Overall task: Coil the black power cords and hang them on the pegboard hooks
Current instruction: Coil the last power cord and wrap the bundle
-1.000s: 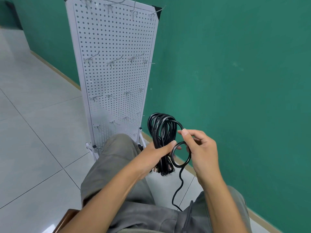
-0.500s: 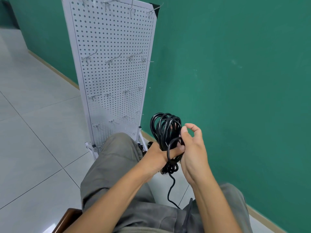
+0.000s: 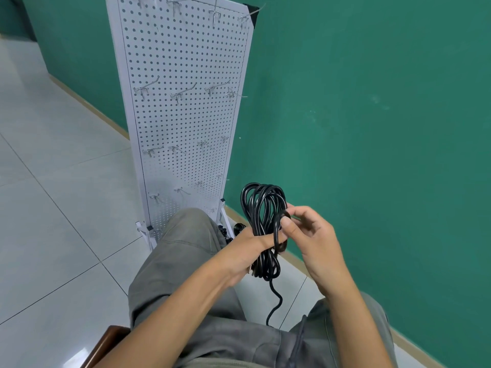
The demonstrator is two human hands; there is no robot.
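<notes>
**Black power cord, part-coiled, in hand**

Green wall, pale tiled floor; pegboard (image 3: 183, 115) at 11 o'clock, hooks (image 3: 183, 92) bare. Cord (image 3: 264, 208): glossy, springy, probably light, likely to unwind; best gripped at bundle's waist. Left hand (image 3: 247, 251) clamps the waist; right hand (image 3: 305, 235) pinches a wrapping turn. Tail hangs toward 6 o'clock.

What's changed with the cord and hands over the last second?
The right hand drew the wide open loop it was pinching in against the coiled cord; its fingertips now press that turn tight across the bundle. The loose tail below hangs shorter. The left hand kept its grip around the coil's middle. The pegboard and its hooks are unchanged, nothing hung yet.
</notes>
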